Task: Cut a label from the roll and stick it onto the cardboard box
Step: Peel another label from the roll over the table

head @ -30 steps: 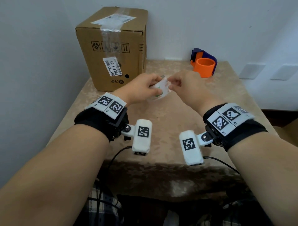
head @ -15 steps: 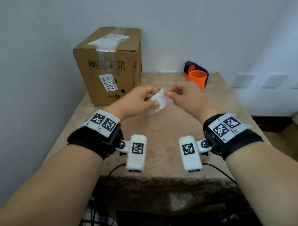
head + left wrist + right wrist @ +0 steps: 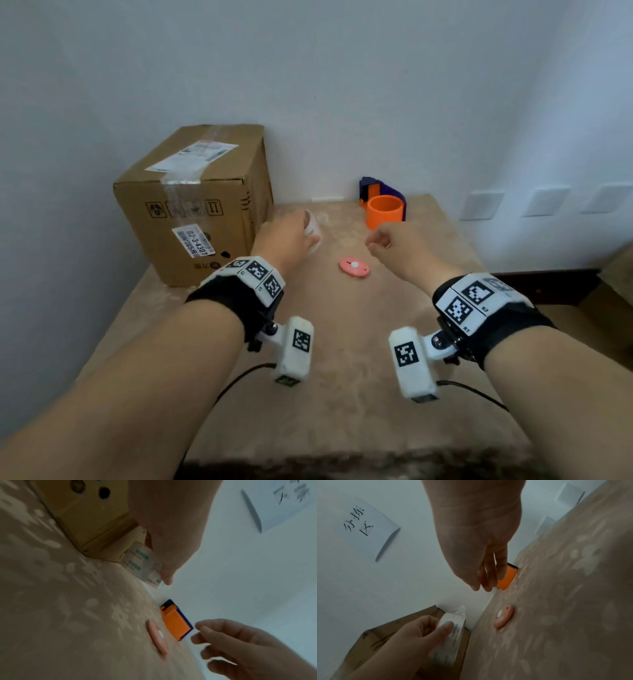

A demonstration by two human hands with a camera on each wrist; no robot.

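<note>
The brown cardboard box (image 3: 191, 205) stands at the back left of the table, with old printed labels on its top and front. My left hand (image 3: 291, 236) grips the white label roll (image 3: 312, 230) just right of the box's near corner, thumb across the roll's printed face (image 3: 452, 628). The right hand (image 3: 387, 243) hovers apart from it over the table, fingers loosely bent and holding nothing (image 3: 481, 561). A pink oval cutter (image 3: 354, 267) lies flat on the table between the two hands.
An orange and blue tape dispenser (image 3: 383, 207) sits at the table's back edge against the wall. The beige patterned table (image 3: 342, 394) stretches toward me. A handwritten paper note (image 3: 364, 524) hangs on the wall above.
The hands have separated: the right hand let go of the roll and moved right, while the left carried the roll toward the box. The pink cutter has come into view on the table.
</note>
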